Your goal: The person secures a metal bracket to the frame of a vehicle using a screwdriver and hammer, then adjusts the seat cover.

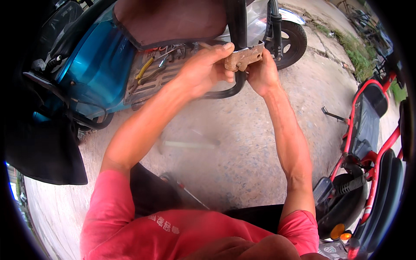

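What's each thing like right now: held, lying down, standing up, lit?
Metal piece: rusty, held up
Left hand: gripping the metal piece
Right hand: gripping the metal piece
Yellow-handled tool: lying on the slatted footboard
Black wheel: upright
Blue vehicle: standing
Orange lamp: can't tell if lit

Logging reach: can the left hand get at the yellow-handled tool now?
Probably yes: the yellow-handled tool looks uncovered on the slatted footboard, left of the left hand, though that hand holds the rusty bracket.
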The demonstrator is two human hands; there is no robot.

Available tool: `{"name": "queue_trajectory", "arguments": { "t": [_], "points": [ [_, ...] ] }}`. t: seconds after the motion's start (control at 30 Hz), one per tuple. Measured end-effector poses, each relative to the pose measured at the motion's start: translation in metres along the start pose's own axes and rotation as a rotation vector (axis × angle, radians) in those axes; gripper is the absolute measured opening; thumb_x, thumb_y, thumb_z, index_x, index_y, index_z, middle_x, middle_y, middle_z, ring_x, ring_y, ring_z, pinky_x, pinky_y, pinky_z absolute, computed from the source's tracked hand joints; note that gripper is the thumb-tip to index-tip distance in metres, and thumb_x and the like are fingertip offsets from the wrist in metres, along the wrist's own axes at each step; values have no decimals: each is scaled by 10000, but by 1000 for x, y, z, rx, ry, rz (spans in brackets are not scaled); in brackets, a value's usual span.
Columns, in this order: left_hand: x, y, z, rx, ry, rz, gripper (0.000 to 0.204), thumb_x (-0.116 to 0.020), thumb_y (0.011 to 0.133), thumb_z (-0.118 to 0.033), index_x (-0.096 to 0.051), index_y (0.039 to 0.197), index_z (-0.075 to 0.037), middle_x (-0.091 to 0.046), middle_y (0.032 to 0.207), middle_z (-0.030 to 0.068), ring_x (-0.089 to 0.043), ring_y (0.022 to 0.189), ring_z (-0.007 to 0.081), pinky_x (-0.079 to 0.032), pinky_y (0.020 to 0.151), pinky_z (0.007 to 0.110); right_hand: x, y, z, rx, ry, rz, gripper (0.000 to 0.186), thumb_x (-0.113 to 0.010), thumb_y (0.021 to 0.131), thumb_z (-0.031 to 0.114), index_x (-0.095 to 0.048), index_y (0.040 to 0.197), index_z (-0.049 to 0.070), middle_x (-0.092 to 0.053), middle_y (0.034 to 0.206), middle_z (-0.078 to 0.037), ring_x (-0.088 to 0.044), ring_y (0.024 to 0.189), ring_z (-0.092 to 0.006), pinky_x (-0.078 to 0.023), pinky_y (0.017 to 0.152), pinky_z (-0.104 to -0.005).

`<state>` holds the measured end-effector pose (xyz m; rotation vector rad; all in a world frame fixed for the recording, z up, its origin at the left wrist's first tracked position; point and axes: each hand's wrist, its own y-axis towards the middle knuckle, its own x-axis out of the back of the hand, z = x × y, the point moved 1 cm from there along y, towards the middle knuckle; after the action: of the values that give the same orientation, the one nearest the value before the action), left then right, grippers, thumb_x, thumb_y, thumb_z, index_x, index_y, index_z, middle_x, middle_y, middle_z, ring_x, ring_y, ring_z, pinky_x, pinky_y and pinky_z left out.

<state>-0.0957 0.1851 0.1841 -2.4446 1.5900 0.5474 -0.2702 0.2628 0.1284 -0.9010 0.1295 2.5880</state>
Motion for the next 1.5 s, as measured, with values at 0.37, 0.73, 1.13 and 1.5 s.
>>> {"name": "queue_trajectory", "arguments": {
  "t": [0.37, 0.73, 1.13, 1.5],
  "points": [
    [-4, 1, 3, 17, -3, -26, 350, -593, 1013, -402, -645, 1022, -56, -649, 913, 80, -579, 737, 152, -494, 718, 347, -8, 22, 15, -128, 202, 264, 758, -438, 960, 637, -594, 1206, -63, -658, 1133, -136, -580, 1116, -264, -378, 1065, -383],
    [-2, -9, 5, 32, -56, -59, 425, -608, 998, -440, -649, 1117, -35, -655, 1010, 96, -603, 834, 187, -515, 753, 359, -19, 27, 21, -9, 13, 294, 820, -432, 955, 663, -609, 1201, -99, -686, 1074, -226, -648, 1059, -308, -450, 1004, -420],
    [4, -30, 15, 123, 55, -76, 508, -567, 997, -531, -654, 1087, -39, -712, 942, 105, -697, 830, 208, -564, 746, 358, -41, 17, 29, 41, -42, 161, 688, -547, 920, 651, -675, 1057, -11, -714, 867, -169, -680, 820, -252, -546, 799, -375],
    [-6, -36, 13, 136, -5, -149, 557, -575, 979, -573, -630, 1115, -36, -708, 965, 124, -700, 833, 220, -553, 726, 359, -34, 27, 18, 61, -32, 137, 691, -508, 950, 658, -673, 1040, -8, -713, 856, -159, -666, 787, -230, -543, 771, -360]
  ]
}}
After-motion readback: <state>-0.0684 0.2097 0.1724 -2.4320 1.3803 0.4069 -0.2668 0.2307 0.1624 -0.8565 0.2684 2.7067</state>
